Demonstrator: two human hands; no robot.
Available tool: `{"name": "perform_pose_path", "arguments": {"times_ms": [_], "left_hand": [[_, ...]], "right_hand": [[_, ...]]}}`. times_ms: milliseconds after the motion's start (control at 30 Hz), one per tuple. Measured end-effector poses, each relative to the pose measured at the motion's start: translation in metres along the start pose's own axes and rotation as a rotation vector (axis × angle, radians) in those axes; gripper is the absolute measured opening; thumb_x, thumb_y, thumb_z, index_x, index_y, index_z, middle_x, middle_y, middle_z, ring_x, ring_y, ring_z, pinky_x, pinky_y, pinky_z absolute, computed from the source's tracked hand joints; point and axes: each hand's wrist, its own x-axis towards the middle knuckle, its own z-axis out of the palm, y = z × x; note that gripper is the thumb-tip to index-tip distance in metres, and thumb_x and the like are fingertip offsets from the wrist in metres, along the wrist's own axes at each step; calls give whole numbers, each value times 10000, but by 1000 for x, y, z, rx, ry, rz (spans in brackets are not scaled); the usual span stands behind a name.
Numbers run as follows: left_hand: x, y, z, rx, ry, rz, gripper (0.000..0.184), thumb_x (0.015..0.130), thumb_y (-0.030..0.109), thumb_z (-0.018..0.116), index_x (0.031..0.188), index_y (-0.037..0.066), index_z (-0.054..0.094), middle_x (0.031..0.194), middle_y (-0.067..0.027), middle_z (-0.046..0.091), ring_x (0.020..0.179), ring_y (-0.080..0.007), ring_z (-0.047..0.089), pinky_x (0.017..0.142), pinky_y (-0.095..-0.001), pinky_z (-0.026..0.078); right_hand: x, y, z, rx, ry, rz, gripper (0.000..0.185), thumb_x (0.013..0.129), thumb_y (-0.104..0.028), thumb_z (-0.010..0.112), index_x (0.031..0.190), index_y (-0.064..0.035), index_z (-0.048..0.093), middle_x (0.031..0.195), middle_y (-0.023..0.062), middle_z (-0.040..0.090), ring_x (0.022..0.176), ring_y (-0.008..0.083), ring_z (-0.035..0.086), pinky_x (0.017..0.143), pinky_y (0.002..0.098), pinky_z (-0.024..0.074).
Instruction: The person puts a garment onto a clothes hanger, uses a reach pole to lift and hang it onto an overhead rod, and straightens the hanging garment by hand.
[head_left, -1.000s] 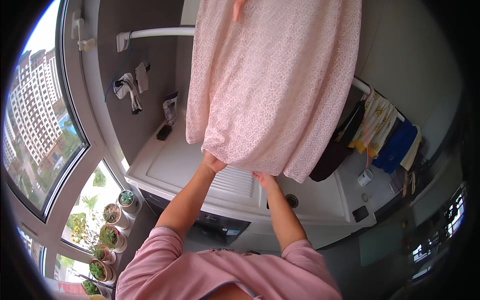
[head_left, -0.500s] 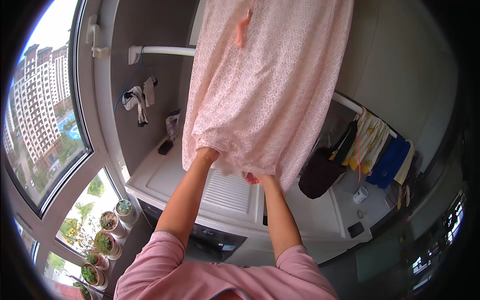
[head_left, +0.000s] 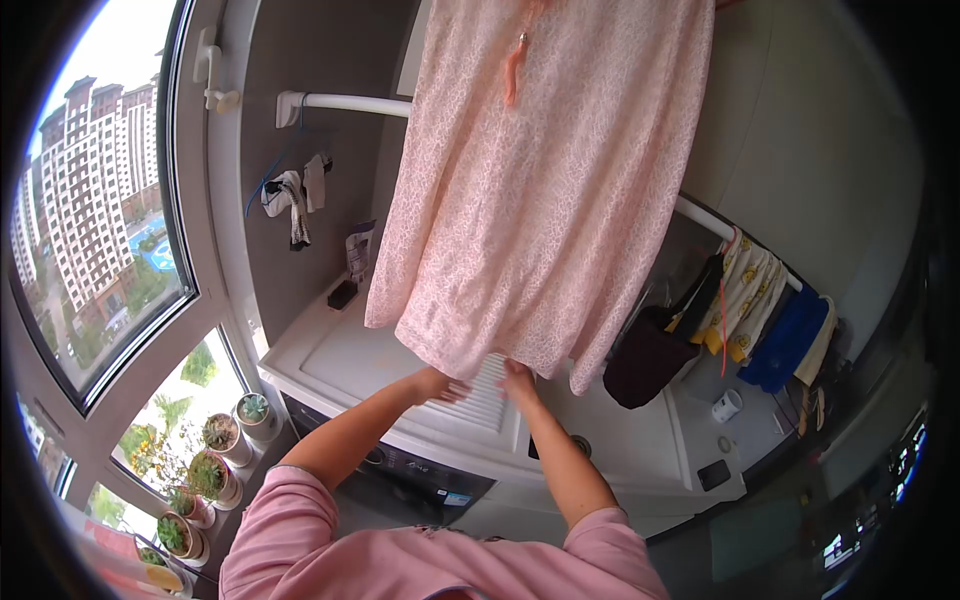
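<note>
A long pale-pink patterned dress (head_left: pixel 540 200) hangs in front of me, its top out of view and a coral tassel (head_left: pixel 514 72) dangling down its front. My left hand (head_left: pixel 438 385) is just below the hem, blurred, with its fingers apart and no cloth in them. Close to the middle of the hem is my right hand (head_left: pixel 517 382); its fingertips reach the cloth's edge, and whether they grip it cannot be made out. Behind both hands lies a white ribbed washboard surface (head_left: pixel 485 400) in the countertop.
A white rail (head_left: pixel 355 103) runs behind the dress. Socks (head_left: pixel 290 200) hang at left; a dark bag (head_left: pixel 648 360) and several cloths (head_left: pixel 785 340) hang at right. A white cup (head_left: pixel 727 405) stands on the counter (head_left: pixel 330 350), above a washing machine (head_left: pixel 410 485). Potted succulents (head_left: pixel 210 475) line the window.
Both hands have come out from the bunched hem and moved down. The dress bottom has dropped and now hangs straighter. The view has shifted slightly.
</note>
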Motion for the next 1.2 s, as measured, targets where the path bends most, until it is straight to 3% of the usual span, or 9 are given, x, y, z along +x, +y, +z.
{"name": "perform_pose_path", "arguments": {"times_ms": [33, 100, 133, 267, 467, 567, 733, 1067, 1200], "left_hand": [[-24, 4, 16, 402, -73, -191, 379, 777, 168, 468, 1127, 44, 390, 994, -103, 515, 881, -193, 520, 697, -322, 442], [-6, -24, -17, 946, -520, -363, 252, 767, 175, 446, 997, 89, 504, 885, -49, 549, 691, -140, 519, 589, -259, 433], [-71, 45, 41, 1011, -384, -305, 232, 787, 144, 404, 978, 77, 517, 863, -51, 554, 679, -147, 525, 603, -255, 432], [-147, 203, 99, 1104, 40, 645, 256, 805, 162, 476, 1017, 20, 506, 908, -84, 569, 848, -128, 523, 752, -253, 420], [-127, 387, 85, 1044, 812, 1601, 318, 792, 204, 496, 1034, 1, 464, 940, -117, 554, 858, -172, 533, 726, -292, 444], [-92, 407, 87, 1071, 1176, 1528, 373, 752, 208, 521, 1048, -6, 442, 894, -145, 562, 792, -197, 559, 687, -293, 448], [-77, 402, 92, 1002, 1250, 1119, 337, 713, 188, 508, 1007, 26, 488, 798, -186, 571, 759, -263, 570, 690, -327, 430], [-116, 362, 93, 1037, 856, 1172, 262, 750, 239, 538, 857, 5, 587, 710, -97, 588, 664, -133, 547, 592, -259, 428], [-130, 398, 64, 528, 657, 1173, 316, 735, 314, 556, 803, 8, 593, 744, -43, 557, 672, -112, 505, 571, -217, 388]], "right_hand": [[32, 59, -9, -665, 26, -477, 294, 788, -305, 422, 834, -38, 537, 758, 126, 569, 659, 274, 559, 533, 371, 459], [-19, 26, -18, -1046, -479, -160, 302, 780, -290, 419, 742, -13, 531, 676, 128, 546, 565, 249, 536, 457, 334, 435], [-51, -4, -17, -1216, -615, 64, 283, 768, -284, 439, 708, -21, 525, 650, 97, 538, 547, 193, 527, 437, 284, 421], [-110, -97, -31, -775, -881, -64, 309, 785, -313, 441, 825, -24, 544, 667, 48, 528, 530, 137, 526, 465, 258, 434], [-128, -267, -67, -346, -561, -825, 282, 809, -199, 470, 1000, 8, 491, 803, 82, 568, 639, 101, 541, 549, 205, 450], [-116, -326, -73, -198, -382, -1012, 287, 817, -192, 441, 1017, 11, 478, 848, 94, 559, 668, 111, 546, 539, 202, 450], [-58, -379, -63, 8, -207, -1206, 302, 795, -174, 447, 1020, 25, 477, 916, 113, 539, 711, 130, 535, 574, 218, 441], [-31, -424, -23, 153, -139, -1045, 264, 760, -258, 513, 796, 3, 514, 631, 63, 525, 525, 113, 489, 482, 223, 392], [-37, -417, -19, 266, -164, -959, 279, 787, -287, 497, 819, -10, 510, 611, 44, 497, 515, 100, 466, 504, 239, 396]]}}
